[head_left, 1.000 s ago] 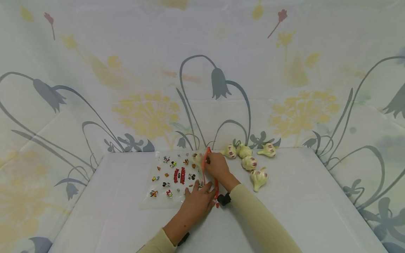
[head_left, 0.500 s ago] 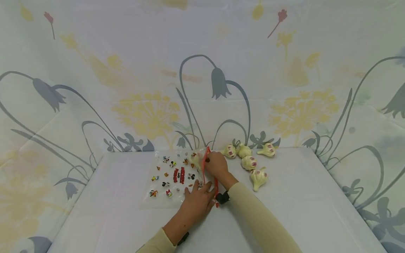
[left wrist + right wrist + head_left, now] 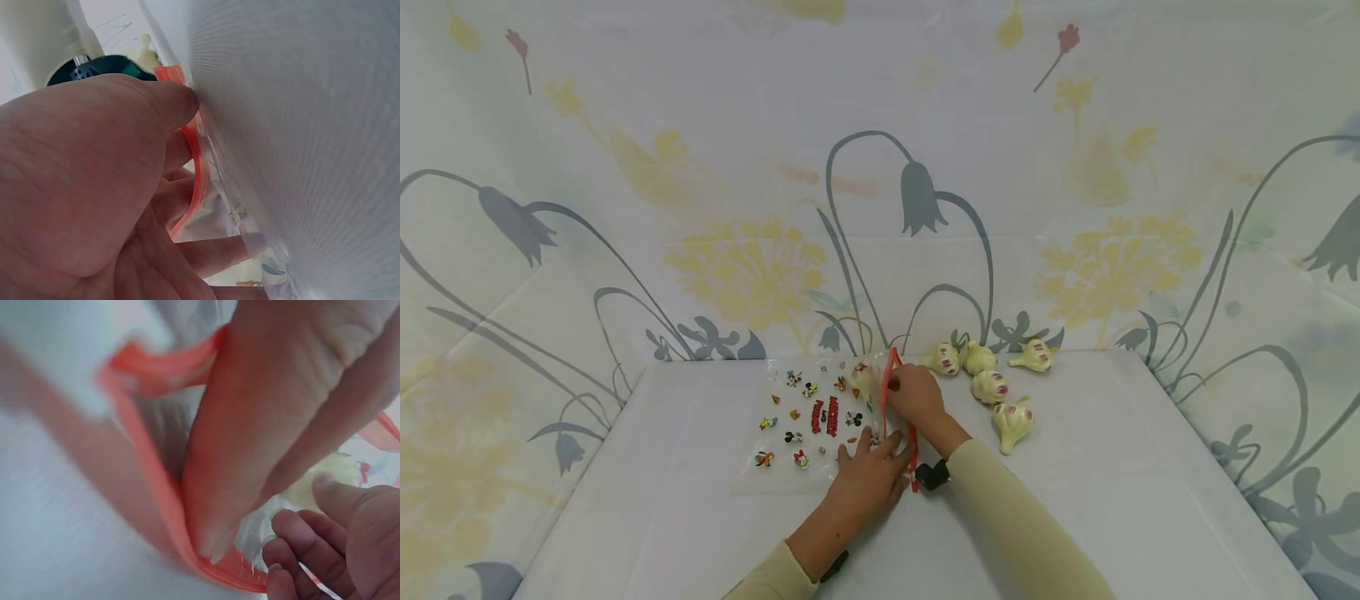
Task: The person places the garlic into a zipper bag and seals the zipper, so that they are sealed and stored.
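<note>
A clear zip bag (image 3: pixel 823 442) printed with cartoon figures lies flat, its red zip edge (image 3: pixel 883 400) to the right. My left hand (image 3: pixel 867 479) rests on the bag with its fingers spread. In the left wrist view, its thumb touches the red edge. One garlic bulb (image 3: pixel 862 383) shows through the plastic inside the bag. My right hand (image 3: pixel 916 393) is at the bag's mouth with curled fingers. In the right wrist view, the right thumb (image 3: pixel 340 499) overlaps the garlic; whether the hand grips it or only touches it is unclear.
Several more garlic bulbs (image 3: pixel 990 387) lie on the white table to the right of the bag, the nearest (image 3: pixel 1013 425) beside my right forearm. A dark wrist camera (image 3: pixel 932 475) sits by my right cuff. A floral cloth backdrop (image 3: pixel 880 267) stands behind the table.
Through the bag, the garlic bulb has shifted slightly left near my right fingers. My right hand has moved only a little. The left hand and the bag have stayed in place.
</note>
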The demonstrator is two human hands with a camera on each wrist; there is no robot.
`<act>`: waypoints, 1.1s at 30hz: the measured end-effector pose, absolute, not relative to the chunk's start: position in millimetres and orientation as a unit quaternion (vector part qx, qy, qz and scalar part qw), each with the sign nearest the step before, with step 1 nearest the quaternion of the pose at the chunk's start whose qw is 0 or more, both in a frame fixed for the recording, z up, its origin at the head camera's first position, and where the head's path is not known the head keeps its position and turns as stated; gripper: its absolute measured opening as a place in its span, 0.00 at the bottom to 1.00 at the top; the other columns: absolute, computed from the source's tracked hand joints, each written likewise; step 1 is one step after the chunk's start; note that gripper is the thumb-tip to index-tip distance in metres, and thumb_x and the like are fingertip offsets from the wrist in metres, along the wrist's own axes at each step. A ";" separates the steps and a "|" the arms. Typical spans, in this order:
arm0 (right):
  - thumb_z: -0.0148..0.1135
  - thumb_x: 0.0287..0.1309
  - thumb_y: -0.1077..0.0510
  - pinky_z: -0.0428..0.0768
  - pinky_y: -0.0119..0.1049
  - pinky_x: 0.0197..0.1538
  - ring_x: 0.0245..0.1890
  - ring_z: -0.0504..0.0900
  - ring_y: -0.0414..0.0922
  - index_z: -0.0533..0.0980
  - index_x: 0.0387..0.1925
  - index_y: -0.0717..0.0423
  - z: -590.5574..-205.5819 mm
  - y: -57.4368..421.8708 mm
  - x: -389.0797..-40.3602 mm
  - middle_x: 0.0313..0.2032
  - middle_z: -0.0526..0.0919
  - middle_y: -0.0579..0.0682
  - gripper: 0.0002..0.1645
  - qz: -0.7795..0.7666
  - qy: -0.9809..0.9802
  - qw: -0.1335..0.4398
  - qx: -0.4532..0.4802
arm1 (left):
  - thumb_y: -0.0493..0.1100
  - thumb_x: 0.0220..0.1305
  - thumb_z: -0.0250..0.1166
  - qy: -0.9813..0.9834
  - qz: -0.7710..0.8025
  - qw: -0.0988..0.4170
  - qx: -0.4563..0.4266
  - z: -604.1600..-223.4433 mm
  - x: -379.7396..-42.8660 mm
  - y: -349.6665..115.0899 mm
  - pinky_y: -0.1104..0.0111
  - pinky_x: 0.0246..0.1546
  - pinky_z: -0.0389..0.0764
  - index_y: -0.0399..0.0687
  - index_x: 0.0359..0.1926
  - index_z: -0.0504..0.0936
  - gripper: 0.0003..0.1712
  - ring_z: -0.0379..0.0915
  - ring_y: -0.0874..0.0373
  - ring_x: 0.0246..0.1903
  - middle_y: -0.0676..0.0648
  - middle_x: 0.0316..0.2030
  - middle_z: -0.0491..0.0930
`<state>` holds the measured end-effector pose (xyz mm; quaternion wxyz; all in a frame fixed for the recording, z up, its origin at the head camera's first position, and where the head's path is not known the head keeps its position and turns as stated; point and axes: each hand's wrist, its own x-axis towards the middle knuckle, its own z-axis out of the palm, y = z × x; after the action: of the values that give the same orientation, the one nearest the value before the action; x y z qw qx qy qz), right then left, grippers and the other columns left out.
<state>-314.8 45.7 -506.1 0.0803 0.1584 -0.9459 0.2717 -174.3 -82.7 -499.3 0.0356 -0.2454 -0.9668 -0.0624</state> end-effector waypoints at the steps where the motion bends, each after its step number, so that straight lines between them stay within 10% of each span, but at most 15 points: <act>1: 0.72 0.65 0.55 0.83 0.42 0.35 0.30 0.86 0.46 0.88 0.31 0.54 -506.2 47.4 -313.4 0.30 0.89 0.49 0.08 0.277 -0.944 0.079 0.160 | 0.53 0.76 0.65 -0.967 -0.062 0.034 -0.245 -499.3 -174.3 -82.5 0.29 0.53 0.77 0.59 0.72 0.79 0.26 0.69 0.31 0.69 0.51 0.71 0.74; 33: 0.77 0.63 0.52 0.83 0.51 0.53 0.48 0.83 0.51 0.84 0.45 0.56 -478.9 100.7 -244.0 0.44 0.86 0.52 0.15 0.351 -0.899 0.200 0.167 | 0.56 0.78 0.63 -0.972 -0.073 -0.004 -0.223 -503.8 -176.8 -80.1 0.27 0.58 0.73 0.61 0.74 0.77 0.28 0.66 0.29 0.72 0.48 0.74 0.73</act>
<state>-244.0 100.7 -478.9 0.2005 0.1670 -0.8992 0.3512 -176.8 -80.1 -503.8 -0.0036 -0.2229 -0.9721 -0.0734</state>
